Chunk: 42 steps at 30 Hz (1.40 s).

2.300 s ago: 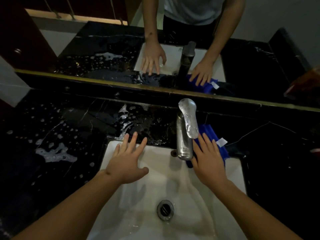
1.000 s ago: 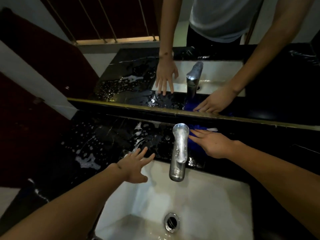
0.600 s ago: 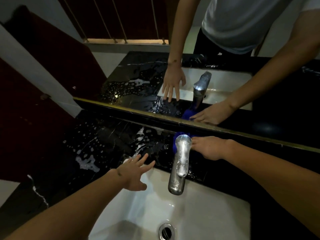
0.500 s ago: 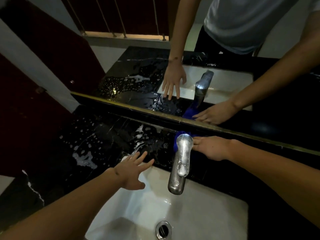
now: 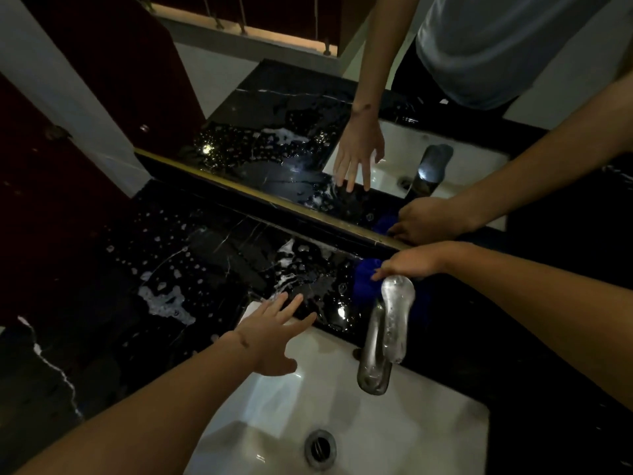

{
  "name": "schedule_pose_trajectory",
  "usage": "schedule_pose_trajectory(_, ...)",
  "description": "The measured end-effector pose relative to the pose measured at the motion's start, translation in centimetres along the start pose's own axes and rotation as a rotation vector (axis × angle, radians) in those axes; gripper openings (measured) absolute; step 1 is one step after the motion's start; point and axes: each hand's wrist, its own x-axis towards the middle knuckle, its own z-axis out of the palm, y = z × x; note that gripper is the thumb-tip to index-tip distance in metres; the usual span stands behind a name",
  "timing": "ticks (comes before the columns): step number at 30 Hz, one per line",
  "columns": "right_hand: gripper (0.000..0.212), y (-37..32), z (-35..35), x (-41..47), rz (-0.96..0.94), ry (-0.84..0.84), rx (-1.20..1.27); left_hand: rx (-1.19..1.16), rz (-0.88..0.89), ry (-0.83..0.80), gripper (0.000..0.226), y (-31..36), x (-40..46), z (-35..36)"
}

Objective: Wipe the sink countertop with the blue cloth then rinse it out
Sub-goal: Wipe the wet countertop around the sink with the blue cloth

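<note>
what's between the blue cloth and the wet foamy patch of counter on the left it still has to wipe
Nothing visible. The blue cloth, under the right hand behind the faucet, has bare wet countertop leftward. The left hand rests nearer, at the sink edge.

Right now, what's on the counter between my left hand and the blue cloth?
In the head view, only wet black countertop with water drops and foam streaks lies between the left hand and the blue cloth; no object there.

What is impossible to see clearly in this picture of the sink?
- Blue cloth, head view: mostly hidden behind the faucet and under the right hand.
- Right hand's grip: fingers face away, so unclear.
- Sink: front cut off by the bottom edge.
- Countertop, right side: too dark.
</note>
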Motion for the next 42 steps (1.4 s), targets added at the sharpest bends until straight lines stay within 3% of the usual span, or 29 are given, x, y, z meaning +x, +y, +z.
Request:
schedule_pose_trajectory(4,0.038,-2.8,-1.4,1.7,0.224,-0.119,0.361,0.028,0.030,0.045,0.095,-0.3,0.2,0.4)
schedule_pose_trajectory(5,0.044,-4.1,-1.7,2.1,0.308,-0.146,0.438,0.019,0.032,0.054,0.094,-0.3,0.2,0.5)
schedule_pose_trajectory(10,0.070,-9.8,-6.9,5.7,0.350,-0.272,0.311,-0.056,0.069,0.102,0.094,-0.7,0.2,1.2)
schedule_pose_trajectory(12,0.065,-10.4,-7.8,6.3,0.413,-0.271,0.313,-0.078,0.098,0.147,0.095,-1.2,0.1,1.7)
schedule_pose_trajectory(16,0.051,-12.3,-5.4,5.9,0.506,-0.003,0.461,-0.069,0.109,0.282,0.096,-3.1,-0.3,3.6)
schedule_pose_trajectory(18,0.054,-14.3,-3.3,6.2,0.532,0.093,0.491,-0.079,0.066,0.346,0.096,-4.4,-0.7,4.5)
schedule_pose_trajectory(22,0.058,-18.6,0.2,9.5,0.727,0.447,0.682,-0.120,0.004,0.400,0.101,-6.9,-1.6,6.0)
schedule_pose_trajectory(27,0.056,-25.4,2.4,9.4,0.871,0.558,0.602,-0.102,0.003,0.405,0.100,-7.9,-2.7,6.7)
schedule_pose_trajectory(35,0.065,-28.5,9.7,7.9,1.169,0.739,0.654,-0.095,-0.047,0.350,0.096,-9.3,-2.9,5.3)
schedule_pose_trajectory(37,0.069,-28.3,10.1,7.9,1.138,0.777,0.626,-0.086,-0.047,0.336,0.097,-9.8,-2.9,5.3)
schedule_pose_trajectory(42,0.063,-26.6,7.3,9.9,0.784,0.724,0.422,-0.124,-0.021,0.391,0.093,-10.2,-3.0,5.7)
